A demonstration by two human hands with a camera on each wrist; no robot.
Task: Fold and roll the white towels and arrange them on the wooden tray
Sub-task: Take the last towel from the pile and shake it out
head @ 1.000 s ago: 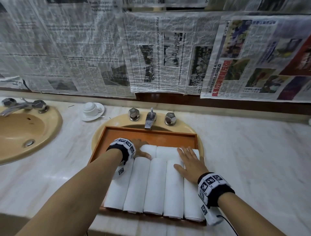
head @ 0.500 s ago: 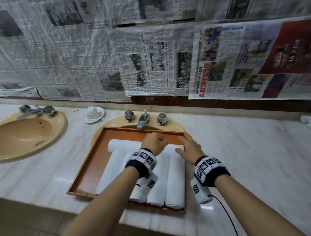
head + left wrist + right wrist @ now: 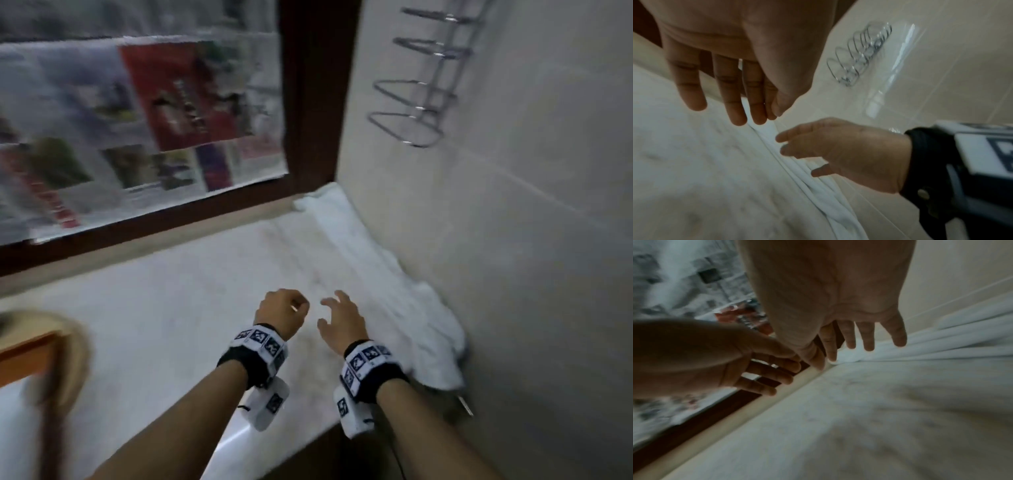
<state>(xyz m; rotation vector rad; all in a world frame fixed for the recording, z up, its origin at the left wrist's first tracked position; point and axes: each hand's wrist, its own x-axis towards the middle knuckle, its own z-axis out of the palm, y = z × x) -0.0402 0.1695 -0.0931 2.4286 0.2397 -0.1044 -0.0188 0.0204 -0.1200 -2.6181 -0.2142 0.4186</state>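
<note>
- Since it is loose cloth, the crumpled white towel (image 3: 404, 301) lying along the beige tiled wall (image 3: 513, 240) on the pale marble counter (image 3: 171, 325) should handle light, soft and floppy, not slippery or fragile; best taken by pinching a free edge or corner on its near side, judging from the folds.
- The right hand (image 3: 339, 322) hovers just beside the towel, fingers spread and relaxed, gripping nothing.
- The left hand (image 3: 281, 313) hovers near it over the counter, empty; the head view suggests curled fingers, the wrist views show them loosely extended.
- The orange wooden tray (image 3: 27, 353) sits at the far left edge, well apart.
- Versus half a second ago: both hands were on the rolled towels in the tray; now they are off it and the view has swung right to the corner.
</note>
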